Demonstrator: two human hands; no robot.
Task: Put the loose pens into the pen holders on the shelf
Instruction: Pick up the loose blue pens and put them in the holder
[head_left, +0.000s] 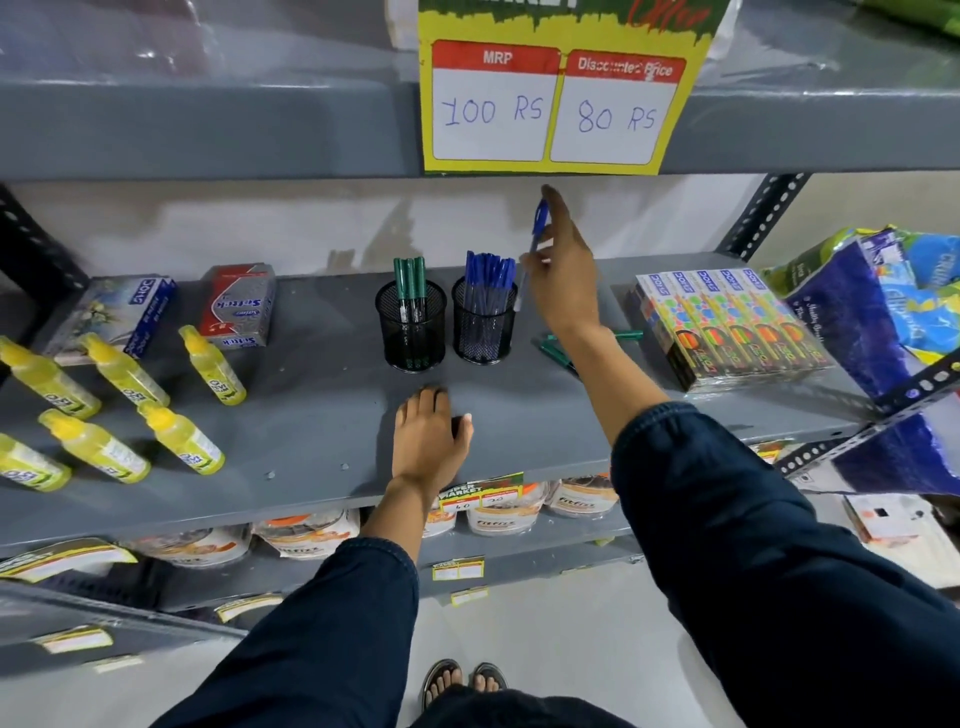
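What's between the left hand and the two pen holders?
Only bare grey shelf, per the head view, between the left hand and both pen holders.

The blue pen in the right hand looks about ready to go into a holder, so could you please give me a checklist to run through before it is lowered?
1. Blue pen held in the right hand: ok.
2. Pen roughly upright: ok. Which end points down: cannot tell.
3. Pen over the holder of blue pens: not ok, it is up and to the right of it.
4. Room in that holder: cannot tell, it looks crowded.
5. Left hand clear of both holders, flat on the shelf: ok.
6. All loose pens cleared: not ok, green pens lie behind the right forearm.
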